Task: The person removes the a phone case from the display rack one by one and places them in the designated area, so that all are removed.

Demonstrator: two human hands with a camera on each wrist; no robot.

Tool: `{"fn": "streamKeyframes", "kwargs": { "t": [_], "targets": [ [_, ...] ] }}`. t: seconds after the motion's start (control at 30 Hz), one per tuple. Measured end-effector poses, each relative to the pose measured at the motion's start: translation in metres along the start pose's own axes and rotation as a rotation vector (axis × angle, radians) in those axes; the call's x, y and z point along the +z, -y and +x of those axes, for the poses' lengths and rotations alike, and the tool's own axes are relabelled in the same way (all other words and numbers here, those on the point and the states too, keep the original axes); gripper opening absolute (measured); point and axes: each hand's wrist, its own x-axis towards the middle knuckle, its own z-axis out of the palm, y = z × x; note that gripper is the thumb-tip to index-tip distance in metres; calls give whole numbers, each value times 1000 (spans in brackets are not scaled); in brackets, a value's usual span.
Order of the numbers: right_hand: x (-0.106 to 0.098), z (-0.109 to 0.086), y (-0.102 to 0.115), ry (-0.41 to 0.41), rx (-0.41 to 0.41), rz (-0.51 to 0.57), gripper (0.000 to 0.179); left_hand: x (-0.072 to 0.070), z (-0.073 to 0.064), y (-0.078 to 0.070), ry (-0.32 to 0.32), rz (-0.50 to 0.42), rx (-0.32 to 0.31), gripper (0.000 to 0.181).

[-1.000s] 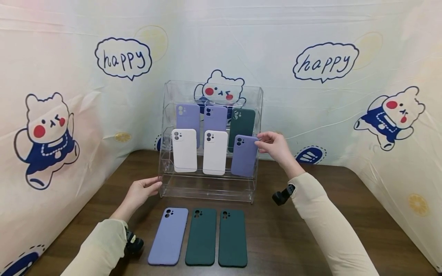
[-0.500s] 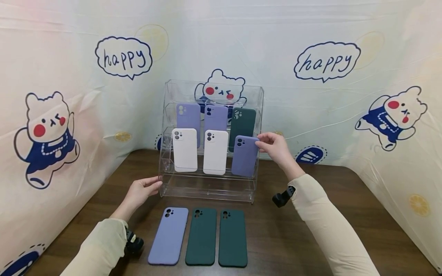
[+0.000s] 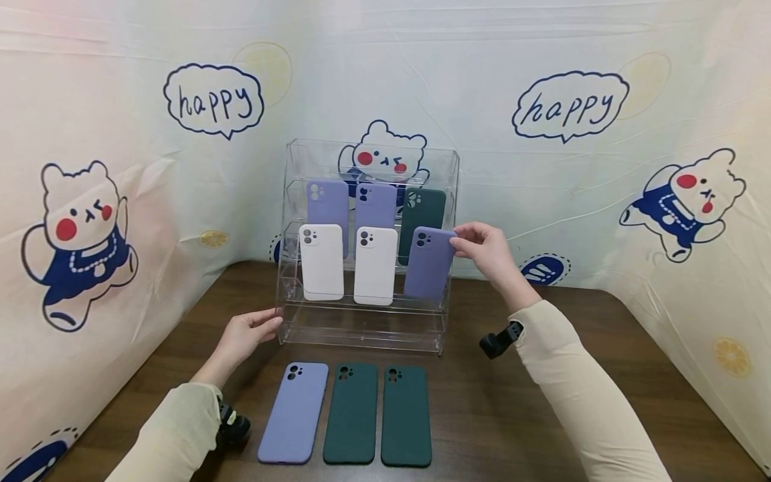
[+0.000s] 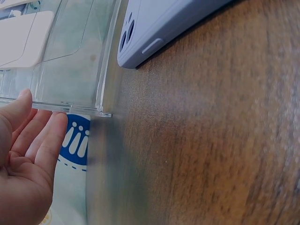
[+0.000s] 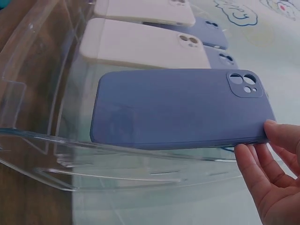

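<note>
My right hand (image 3: 484, 251) pinches a purple phone case (image 3: 429, 264) by its upper right corner, thumb on the back face. Its lower end sits behind the front lip of a tier in a clear acrylic display stand (image 3: 361, 338), and it leans to the right. Two white phone cases (image 3: 322, 262) stand to its left in the same tier. My left hand (image 3: 243, 338) is at the stand's lower left side; in the left wrist view its fingers, nearly straight, reach the clear side panel (image 4: 89, 70).
Behind, a higher tier holds two purple cases (image 3: 327, 201) and a dark green case (image 3: 424, 214). A lavender case (image 3: 294, 412) and two dark green cases (image 3: 351, 412) lie flat on the wooden table (image 3: 500, 415) before the stand. Printed cloth (image 3: 482, 40) surrounds the table.
My right hand has shifted up and right, drawing the purple phone case slightly upward and tilting it more to the right. The left hand stays in place.
</note>
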Motion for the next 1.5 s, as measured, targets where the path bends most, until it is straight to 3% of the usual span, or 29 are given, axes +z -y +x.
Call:
{"fn": "streamKeyframes", "kwargs": {
  "t": [0.37, 0.6, 1.0, 1.5],
  "targets": [
    [-11, -9, 26, -27, -56, 47, 27, 0, -1, 1, -6, -4, -11, 46],
    [-17, -19, 28, -12, -72, 36, 28, 0, -3, 0, -5, -14, -9, 45],
    [-29, -44, -1, 125, 44, 76, 33, 1, -4, -1, -4, -11, -14, 46],
    [-32, -79, -58, 392, 238, 210, 24, 0, -4, -4, 4, -20, -16, 46]
  ]
}}
